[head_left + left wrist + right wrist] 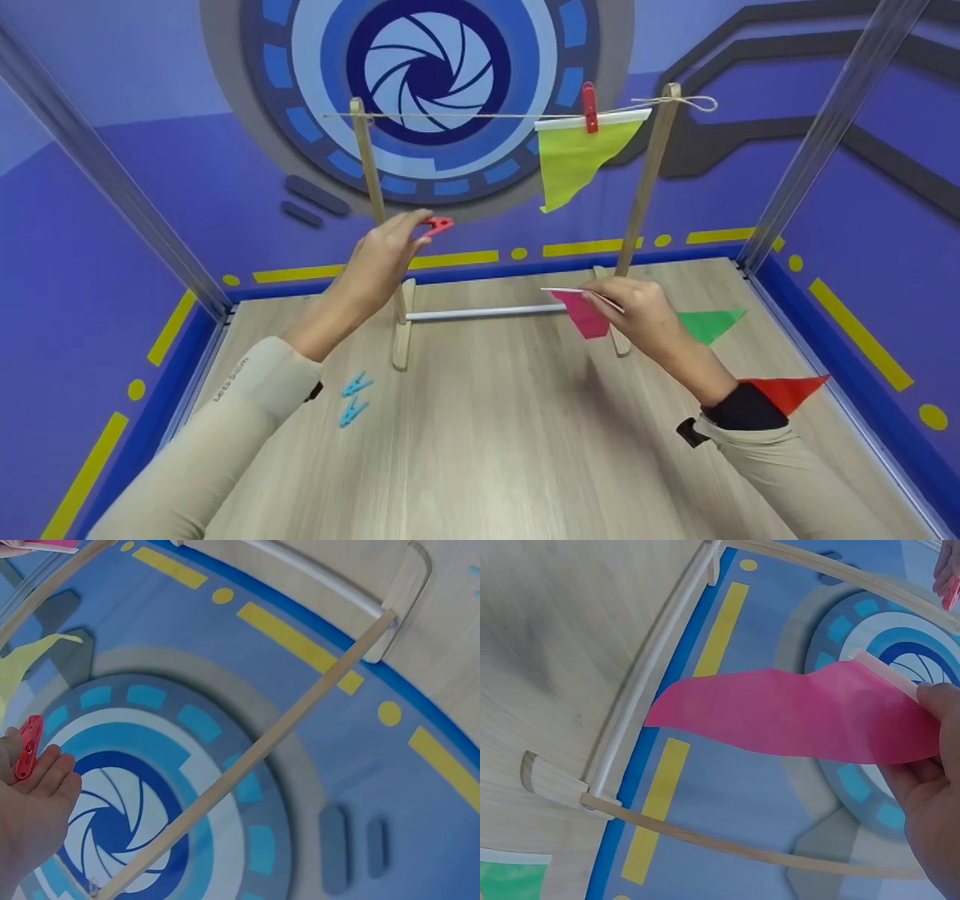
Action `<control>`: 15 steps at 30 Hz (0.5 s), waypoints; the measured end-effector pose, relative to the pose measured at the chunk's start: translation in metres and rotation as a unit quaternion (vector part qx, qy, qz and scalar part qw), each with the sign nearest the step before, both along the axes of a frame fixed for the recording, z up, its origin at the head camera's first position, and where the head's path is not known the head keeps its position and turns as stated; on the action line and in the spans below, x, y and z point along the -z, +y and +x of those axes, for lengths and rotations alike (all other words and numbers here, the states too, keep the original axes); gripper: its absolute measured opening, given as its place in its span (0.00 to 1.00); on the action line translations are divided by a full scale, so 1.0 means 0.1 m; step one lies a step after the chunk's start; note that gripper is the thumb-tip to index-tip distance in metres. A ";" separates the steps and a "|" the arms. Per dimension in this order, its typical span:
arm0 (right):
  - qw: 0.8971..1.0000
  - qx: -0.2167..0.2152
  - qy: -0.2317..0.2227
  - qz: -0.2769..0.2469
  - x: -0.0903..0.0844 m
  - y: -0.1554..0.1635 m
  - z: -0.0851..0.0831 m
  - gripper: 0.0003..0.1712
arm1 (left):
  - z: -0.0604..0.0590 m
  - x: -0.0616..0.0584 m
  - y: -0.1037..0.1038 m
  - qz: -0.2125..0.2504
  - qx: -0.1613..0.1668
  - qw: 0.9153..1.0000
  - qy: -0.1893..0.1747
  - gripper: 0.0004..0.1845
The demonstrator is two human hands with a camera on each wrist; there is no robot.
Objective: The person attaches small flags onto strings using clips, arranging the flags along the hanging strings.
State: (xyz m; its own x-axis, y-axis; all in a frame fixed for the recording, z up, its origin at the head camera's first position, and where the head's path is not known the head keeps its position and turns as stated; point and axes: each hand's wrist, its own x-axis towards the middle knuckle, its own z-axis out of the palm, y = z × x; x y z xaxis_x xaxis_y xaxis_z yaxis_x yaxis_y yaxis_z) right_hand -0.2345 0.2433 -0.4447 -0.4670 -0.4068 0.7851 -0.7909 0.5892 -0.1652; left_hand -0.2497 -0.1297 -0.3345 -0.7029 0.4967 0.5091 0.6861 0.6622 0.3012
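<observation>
Between thumb and fingers, my left hand (386, 251) pinches a red clothespin (439, 224), held up near the left wooden post (367, 161). My right hand (637, 304) grips a pink pennant (586, 315) by its white top band, in front of the right post (646, 184); the right wrist view shows the pink cloth (780, 716) stretching out from the fingers. Above, a string (450, 115) runs from post to post. A yellow pennant (577, 157) hangs from it near its right end, clipped by another red clothespin (589, 109).
Two blue clothespins (354, 411) lie on the tabletop (465, 450) at left. A green pennant (711, 325) and a red pennant (799, 391) lie at right, partly behind my right arm. A white rod (487, 312) joins the posts' feet. Printed panels wall in the back and sides.
</observation>
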 end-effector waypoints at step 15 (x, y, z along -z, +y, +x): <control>0.998 -0.007 -0.017 -0.053 -0.26 -0.20 -0.13 0.11 | -0.18 -0.60 0.29 -0.076 -0.001 0.997 -0.018 0.21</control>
